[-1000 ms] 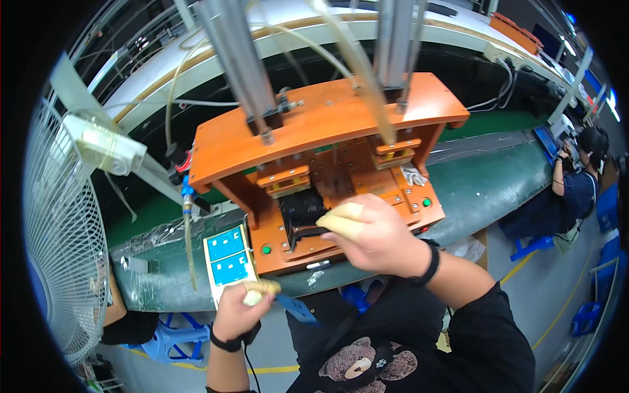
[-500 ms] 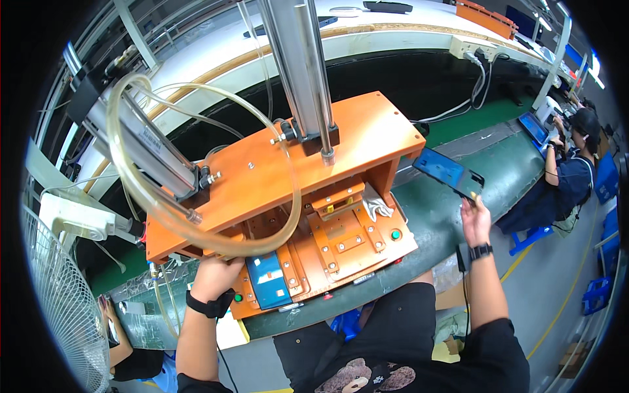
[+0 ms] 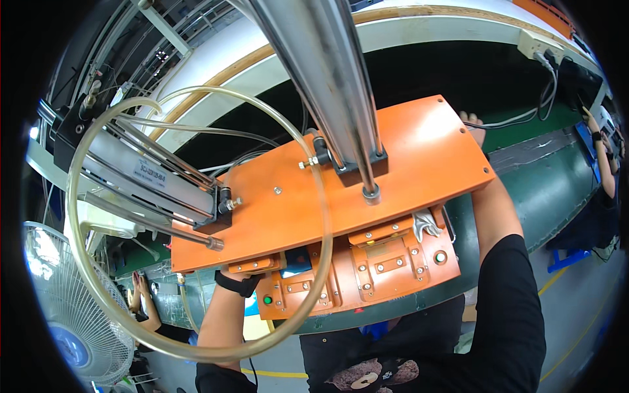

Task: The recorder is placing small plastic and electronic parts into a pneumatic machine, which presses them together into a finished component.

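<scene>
My left forearm (image 3: pixel 223 321), with a black band at the wrist, reaches beneath the left end of the orange press (image 3: pixel 413 154). The plate hides that hand's fingers. A dark blue, glossy flat panel (image 3: pixel 297 262) shows partly under the press, close to that wrist. My right arm passes around the press's right end. Behind the top plate, part of my right hand (image 3: pixel 473 126) shows near a pale cable; the plate hides the rest, and I cannot make out anything held. Green buttons (image 3: pixel 268 300) sit at the base's front corners.
Two air cylinders (image 3: pixel 154 171) rise from the plate, with a clear hose (image 3: pixel 75 216) looping in front. A crumpled silvery piece (image 3: pixel 426 224) lies at the right of the base. A white fan (image 3: pixel 78 327) stands left. Other people work at both sides of the green bench (image 3: pixel 544 170).
My right hand has gone from the right of the press to behind its plate; the phone it held is out of sight. The glossy panel at the left now shows farther back, mostly covered.
</scene>
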`<act>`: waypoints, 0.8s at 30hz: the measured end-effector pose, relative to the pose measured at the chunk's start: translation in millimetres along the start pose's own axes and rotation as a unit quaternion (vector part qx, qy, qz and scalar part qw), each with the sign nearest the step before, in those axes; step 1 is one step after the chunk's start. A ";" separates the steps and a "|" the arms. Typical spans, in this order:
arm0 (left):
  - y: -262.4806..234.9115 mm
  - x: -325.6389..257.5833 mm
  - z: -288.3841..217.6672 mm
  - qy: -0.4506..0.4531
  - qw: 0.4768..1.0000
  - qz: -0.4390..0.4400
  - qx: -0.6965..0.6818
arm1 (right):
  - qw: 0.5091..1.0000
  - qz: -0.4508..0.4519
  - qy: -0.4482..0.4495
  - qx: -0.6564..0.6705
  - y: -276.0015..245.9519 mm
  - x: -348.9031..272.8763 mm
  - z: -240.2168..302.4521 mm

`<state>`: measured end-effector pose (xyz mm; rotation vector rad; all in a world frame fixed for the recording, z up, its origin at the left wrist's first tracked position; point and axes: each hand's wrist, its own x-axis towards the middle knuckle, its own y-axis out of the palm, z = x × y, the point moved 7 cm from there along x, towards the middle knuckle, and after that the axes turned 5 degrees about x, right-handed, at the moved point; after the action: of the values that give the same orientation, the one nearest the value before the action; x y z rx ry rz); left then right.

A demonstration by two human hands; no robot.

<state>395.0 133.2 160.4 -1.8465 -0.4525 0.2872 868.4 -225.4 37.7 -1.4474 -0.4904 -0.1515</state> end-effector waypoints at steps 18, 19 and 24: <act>46.5 4.0 36.4 -0.048 0.952 0.038 -0.301 | 0.750 0.083 0.102 0.648 16.9 -58.0 -77.6; 44.0 -16.4 58.5 -0.074 0.947 0.031 -0.311 | 0.655 0.173 0.150 0.721 -23.8 -95.5 -30.6; 48.7 -50.7 85.7 -0.061 0.911 0.046 -0.405 | 0.529 0.251 0.322 0.744 -112.9 -219.4 -81.4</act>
<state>322.1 170.7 85.8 -2.6796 -0.6323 0.3039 647.5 -361.7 47.3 0.3153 0.4607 0.1999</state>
